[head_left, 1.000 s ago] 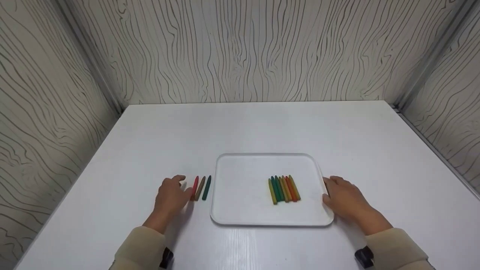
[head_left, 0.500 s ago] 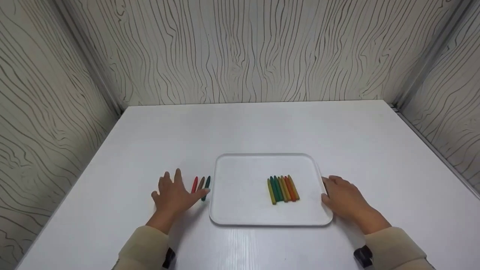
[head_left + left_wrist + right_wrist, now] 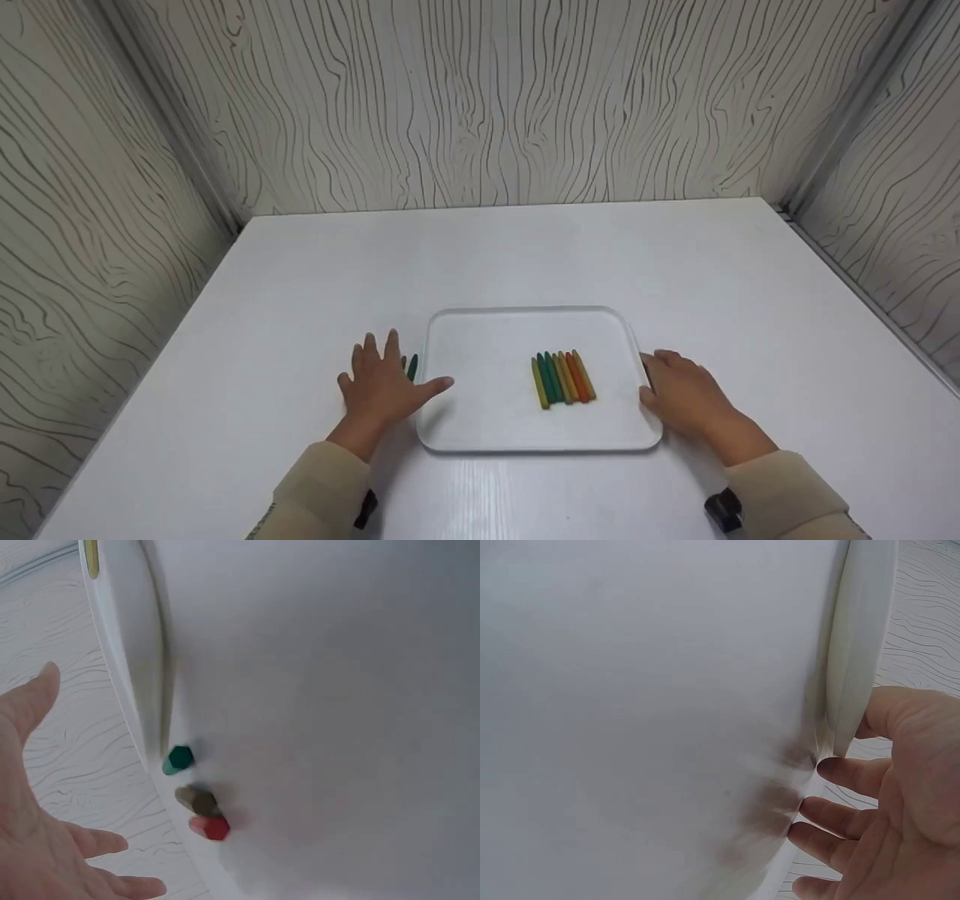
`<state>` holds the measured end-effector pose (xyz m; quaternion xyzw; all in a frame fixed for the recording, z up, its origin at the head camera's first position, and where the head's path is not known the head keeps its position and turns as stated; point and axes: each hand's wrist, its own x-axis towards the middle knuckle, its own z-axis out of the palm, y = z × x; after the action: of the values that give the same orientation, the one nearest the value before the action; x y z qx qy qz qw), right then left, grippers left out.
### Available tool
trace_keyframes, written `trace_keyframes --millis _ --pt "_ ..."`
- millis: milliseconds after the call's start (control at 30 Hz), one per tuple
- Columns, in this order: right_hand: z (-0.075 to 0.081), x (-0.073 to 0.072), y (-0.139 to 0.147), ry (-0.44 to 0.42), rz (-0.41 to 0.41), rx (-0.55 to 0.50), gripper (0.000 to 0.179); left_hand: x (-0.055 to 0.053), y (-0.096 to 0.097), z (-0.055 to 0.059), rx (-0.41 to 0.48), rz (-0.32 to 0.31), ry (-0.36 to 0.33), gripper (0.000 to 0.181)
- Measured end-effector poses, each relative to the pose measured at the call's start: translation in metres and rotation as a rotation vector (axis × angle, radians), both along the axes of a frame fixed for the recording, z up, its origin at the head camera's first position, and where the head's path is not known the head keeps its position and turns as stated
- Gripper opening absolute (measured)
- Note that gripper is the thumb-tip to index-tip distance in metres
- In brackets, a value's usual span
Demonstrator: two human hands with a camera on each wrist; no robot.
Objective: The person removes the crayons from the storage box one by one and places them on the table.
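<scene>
Fingers spread, my left hand [image 3: 379, 390] hovers over the crayons left of the white tray [image 3: 480, 420], its thumb reaching over the tray's left rim. In the left wrist view, a green crayon [image 3: 178, 759], a brown crayon [image 3: 202, 801] and a red crayon [image 3: 214, 828] lie on the table close to that rim. The head view has the red one hidden under the hand. My right hand [image 3: 686, 394] grips the tray's right edge, thumb over the rim [image 3: 855, 652] and fingertips low beside it. Several crayons [image 3: 562, 379], yellow, green and orange, lie side by side on the tray.
The white table [image 3: 510, 255] runs back to a wood-grain-patterned wall [image 3: 465, 105]. Similar side panels [image 3: 90, 225] flank it left and right.
My left hand has spread its fingers and moved right, across the loose crayons to the tray's left rim. The right hand stays at the tray's right edge.
</scene>
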<state>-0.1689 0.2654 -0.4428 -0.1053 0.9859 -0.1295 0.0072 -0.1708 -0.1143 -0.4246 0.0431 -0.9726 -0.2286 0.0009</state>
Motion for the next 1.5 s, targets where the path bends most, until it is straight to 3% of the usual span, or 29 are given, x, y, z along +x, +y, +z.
trace_keyframes --millis 333,767,1233,1500 --pt "0.002 0.000 -0.001 -0.059 -0.022 -0.006 0.052 -0.004 0.029 0.002 -0.002 -0.041 0.004 0.107" --pt "0.002 0.000 -0.001 -0.054 -0.030 -0.018 0.051 -0.004 0.075 0.000 -0.041 -0.100 0.025 0.103" --pt "-0.001 0.000 0.001 -0.022 -0.019 -0.018 0.050 0.000 0.108 -0.007 -0.001 -0.177 0.002 0.100" --pt "0.000 -0.001 0.001 -0.020 -0.011 -0.019 0.050 0.002 0.124 -0.009 -0.056 -0.200 0.006 0.098"
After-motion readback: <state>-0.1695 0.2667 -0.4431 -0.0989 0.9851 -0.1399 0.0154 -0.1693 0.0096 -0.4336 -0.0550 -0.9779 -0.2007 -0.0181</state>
